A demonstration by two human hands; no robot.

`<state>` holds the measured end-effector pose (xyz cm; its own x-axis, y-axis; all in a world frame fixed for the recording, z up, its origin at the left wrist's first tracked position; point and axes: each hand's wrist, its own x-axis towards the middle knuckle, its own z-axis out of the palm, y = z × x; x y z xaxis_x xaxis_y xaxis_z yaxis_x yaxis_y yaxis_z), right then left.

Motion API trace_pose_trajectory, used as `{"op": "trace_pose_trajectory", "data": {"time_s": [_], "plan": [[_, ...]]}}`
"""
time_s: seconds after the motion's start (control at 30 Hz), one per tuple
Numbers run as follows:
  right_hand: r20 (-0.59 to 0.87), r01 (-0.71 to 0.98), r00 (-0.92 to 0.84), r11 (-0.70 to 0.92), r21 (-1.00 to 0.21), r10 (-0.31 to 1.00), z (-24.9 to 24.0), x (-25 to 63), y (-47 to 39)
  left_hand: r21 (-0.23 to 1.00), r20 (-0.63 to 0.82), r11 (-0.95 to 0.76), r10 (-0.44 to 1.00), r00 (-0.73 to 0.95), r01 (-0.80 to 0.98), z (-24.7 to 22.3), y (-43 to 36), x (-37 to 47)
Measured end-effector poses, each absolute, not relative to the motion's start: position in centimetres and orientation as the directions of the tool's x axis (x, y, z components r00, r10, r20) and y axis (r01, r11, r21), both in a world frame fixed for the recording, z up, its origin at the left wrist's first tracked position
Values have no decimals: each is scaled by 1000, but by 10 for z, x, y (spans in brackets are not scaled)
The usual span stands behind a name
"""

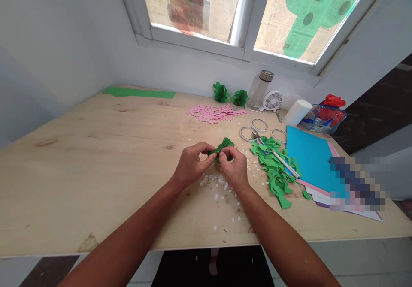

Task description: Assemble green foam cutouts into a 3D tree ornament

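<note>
Between my two hands, just above the wooden table [128, 149], is a green layered paper piece [226, 143] with fanned, pleated edges. My left hand [192, 161] pinches its left side between thumb and fingers. On the other side, my right hand [234, 167] grips it with thumb and forefinger, close to the left fingertips. The fingers hide part of the paper. Small white paper bits [219, 187] lie scattered beneath both hands. Behind the hands sit two finished-looking green paper shapes [220, 93] with folded layers, beside a heap of pink paper cutouts [212, 113].
Green scraps [277, 173] lie right of my hands, with scissors [256, 137] and a white pen [286, 164] on them. Nearby are tape rings [259, 125], blue paper sheets [309, 158], a bottle [260, 92], a small fan [272, 101] and a green strip [141, 92].
</note>
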<state>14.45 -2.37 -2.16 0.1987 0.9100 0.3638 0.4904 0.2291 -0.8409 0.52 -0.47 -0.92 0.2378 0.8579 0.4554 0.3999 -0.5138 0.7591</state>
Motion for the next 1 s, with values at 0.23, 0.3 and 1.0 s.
{"op": "trace_pose_trajectory", "data": {"time_s": [0.23,0.3,1.0], "plan": [[340,458,192,222,-861,921,-17,145,-25,747,470,-526,850,236,407,-9,-5,6],[334,459,201,212,-863,921,-17,144,-25,736,478,-536,844,244,413,-9,-6,6],[360,478,190,235,-846,913,-19,143,-24,717,508,-522,845,168,461,-11,-8,9]]}}
